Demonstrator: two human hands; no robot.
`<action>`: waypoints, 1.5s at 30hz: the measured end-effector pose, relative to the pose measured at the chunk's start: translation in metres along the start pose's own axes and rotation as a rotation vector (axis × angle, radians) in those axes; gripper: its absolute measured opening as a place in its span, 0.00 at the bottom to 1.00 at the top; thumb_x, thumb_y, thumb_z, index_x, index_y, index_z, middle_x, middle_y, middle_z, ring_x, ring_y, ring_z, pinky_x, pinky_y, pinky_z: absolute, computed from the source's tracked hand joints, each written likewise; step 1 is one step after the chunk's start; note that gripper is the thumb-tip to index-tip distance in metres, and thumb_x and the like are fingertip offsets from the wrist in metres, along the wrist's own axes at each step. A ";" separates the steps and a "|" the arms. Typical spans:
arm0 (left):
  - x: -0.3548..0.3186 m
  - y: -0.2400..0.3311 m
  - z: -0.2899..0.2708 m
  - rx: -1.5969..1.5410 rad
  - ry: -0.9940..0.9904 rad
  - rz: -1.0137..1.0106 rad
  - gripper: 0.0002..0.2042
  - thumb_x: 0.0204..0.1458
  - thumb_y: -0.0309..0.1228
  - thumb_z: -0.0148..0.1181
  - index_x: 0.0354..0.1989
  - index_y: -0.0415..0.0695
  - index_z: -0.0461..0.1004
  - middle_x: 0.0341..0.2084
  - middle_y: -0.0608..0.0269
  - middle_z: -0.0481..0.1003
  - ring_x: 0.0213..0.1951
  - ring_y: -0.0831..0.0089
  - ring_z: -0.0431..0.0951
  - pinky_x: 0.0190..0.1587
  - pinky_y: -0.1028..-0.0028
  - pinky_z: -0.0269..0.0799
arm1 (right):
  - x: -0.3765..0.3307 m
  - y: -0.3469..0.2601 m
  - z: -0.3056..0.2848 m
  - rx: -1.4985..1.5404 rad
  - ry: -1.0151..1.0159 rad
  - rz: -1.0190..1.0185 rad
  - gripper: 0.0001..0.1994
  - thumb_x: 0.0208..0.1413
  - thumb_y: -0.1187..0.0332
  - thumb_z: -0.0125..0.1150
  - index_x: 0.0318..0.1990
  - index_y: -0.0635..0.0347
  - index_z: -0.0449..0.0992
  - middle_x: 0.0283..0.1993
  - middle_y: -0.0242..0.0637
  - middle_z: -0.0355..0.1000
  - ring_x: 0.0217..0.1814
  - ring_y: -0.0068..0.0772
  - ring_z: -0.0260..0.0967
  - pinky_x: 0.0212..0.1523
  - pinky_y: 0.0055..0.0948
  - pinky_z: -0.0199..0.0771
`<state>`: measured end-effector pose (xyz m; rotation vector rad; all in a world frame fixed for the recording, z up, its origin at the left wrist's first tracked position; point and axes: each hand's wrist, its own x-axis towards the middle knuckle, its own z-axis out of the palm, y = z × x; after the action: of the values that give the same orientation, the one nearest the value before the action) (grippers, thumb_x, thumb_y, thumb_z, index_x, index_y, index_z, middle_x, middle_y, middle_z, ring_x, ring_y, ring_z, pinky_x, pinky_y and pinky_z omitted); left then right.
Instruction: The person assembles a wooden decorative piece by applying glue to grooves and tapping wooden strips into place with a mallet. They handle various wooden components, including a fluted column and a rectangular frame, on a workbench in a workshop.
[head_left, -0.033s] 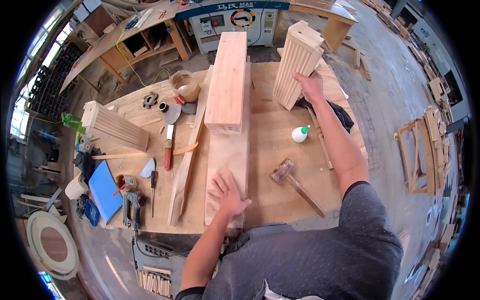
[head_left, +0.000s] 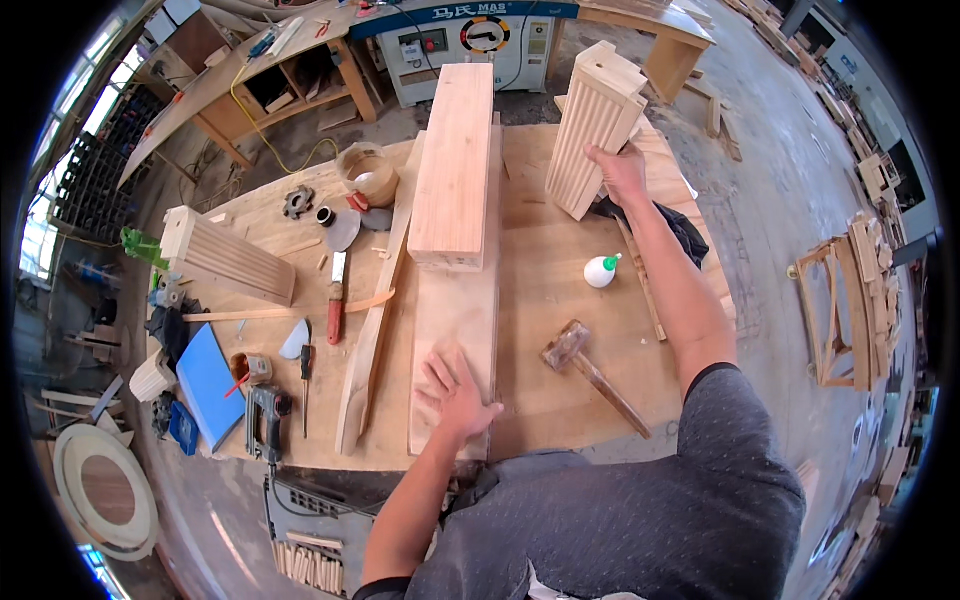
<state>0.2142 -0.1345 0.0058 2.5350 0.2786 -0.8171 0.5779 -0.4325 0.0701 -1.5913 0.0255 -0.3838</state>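
My left hand [head_left: 458,398] lies flat, fingers spread, on the near end of a long wooden board [head_left: 455,310]. Across the far part of that board rests a thick rectangular wooden block [head_left: 452,165]. My right hand [head_left: 622,172] is closed round the side of a fluted wooden post [head_left: 590,130], standing upright at the far right of the workbench. Some dark cloth [head_left: 685,235] shows beneath my right forearm. Between my arms are a wooden mallet [head_left: 568,343] and a white glue bottle [head_left: 601,271] with a green tip.
A second fluted post [head_left: 230,260] stands on the left of the workbench [head_left: 540,400]. Nearby lie a red-handled scraper [head_left: 337,310], a screwdriver [head_left: 305,390], a nail gun [head_left: 267,425], a blue folder-like sheet [head_left: 210,385], a tape roll [head_left: 368,175] and a curved wooden strip [head_left: 365,360].
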 end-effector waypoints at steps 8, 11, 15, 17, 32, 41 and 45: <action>0.005 -0.002 0.004 -0.011 -0.029 -0.009 0.68 0.42 0.48 0.77 0.77 0.38 0.23 0.72 0.25 0.13 0.73 0.31 0.09 0.63 0.22 0.16 | 0.042 0.029 0.013 -0.081 -0.085 0.012 0.22 0.53 0.72 0.74 0.53 0.73 0.78 0.47 0.43 0.81 0.47 0.30 0.78 0.49 0.30 0.78; 0.006 0.000 0.005 -0.020 -0.037 -0.009 0.68 0.43 0.47 0.77 0.77 0.38 0.22 0.71 0.25 0.13 0.72 0.31 0.09 0.63 0.22 0.15 | 0.057 0.038 0.007 -0.242 -0.100 0.127 0.23 0.53 0.68 0.74 0.53 0.73 0.78 0.48 0.43 0.81 0.47 0.30 0.79 0.50 0.31 0.78; 0.004 -0.002 0.001 -0.028 -0.047 -0.033 0.68 0.43 0.47 0.77 0.77 0.38 0.22 0.71 0.24 0.12 0.72 0.30 0.09 0.62 0.22 0.15 | 0.052 0.032 0.007 -0.385 -0.095 0.184 0.25 0.52 0.61 0.74 0.53 0.71 0.80 0.49 0.45 0.82 0.49 0.31 0.79 0.52 0.31 0.77; 0.005 -0.002 0.002 -0.019 -0.039 -0.020 0.69 0.42 0.48 0.77 0.76 0.38 0.21 0.71 0.24 0.12 0.72 0.30 0.09 0.62 0.22 0.14 | 0.055 0.031 -0.001 -0.469 -0.119 0.095 0.25 0.49 0.59 0.73 0.51 0.68 0.80 0.47 0.46 0.82 0.48 0.36 0.80 0.50 0.33 0.77; 0.004 0.004 0.006 0.027 0.005 -0.017 0.70 0.40 0.50 0.77 0.76 0.38 0.21 0.72 0.26 0.14 0.73 0.32 0.09 0.63 0.21 0.17 | -0.058 -0.056 -0.030 -0.336 -0.195 0.106 0.16 0.62 0.63 0.62 0.48 0.68 0.80 0.36 0.42 0.81 0.37 0.26 0.79 0.42 0.26 0.77; -0.006 -0.010 -0.010 -0.085 0.029 0.119 0.60 0.48 0.51 0.71 0.79 0.41 0.32 0.76 0.33 0.21 0.76 0.38 0.16 0.69 0.28 0.21 | -0.278 -0.017 -0.037 -0.566 -0.676 0.272 0.20 0.68 0.60 0.55 0.24 0.62 0.75 0.21 0.35 0.73 0.24 0.24 0.70 0.29 0.31 0.68; -0.032 -0.046 -0.015 -0.359 0.190 0.138 0.41 0.54 0.47 0.67 0.72 0.39 0.57 0.72 0.36 0.50 0.76 0.45 0.45 0.74 0.46 0.43 | -0.358 0.007 -0.040 -0.438 -0.790 0.490 0.24 0.71 0.58 0.52 0.22 0.60 0.72 0.19 0.32 0.70 0.22 0.21 0.67 0.26 0.28 0.67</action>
<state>0.1809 -0.0887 0.0190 2.2625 0.2794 -0.4293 0.2326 -0.3818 -0.0175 -1.9990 -0.1122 0.6843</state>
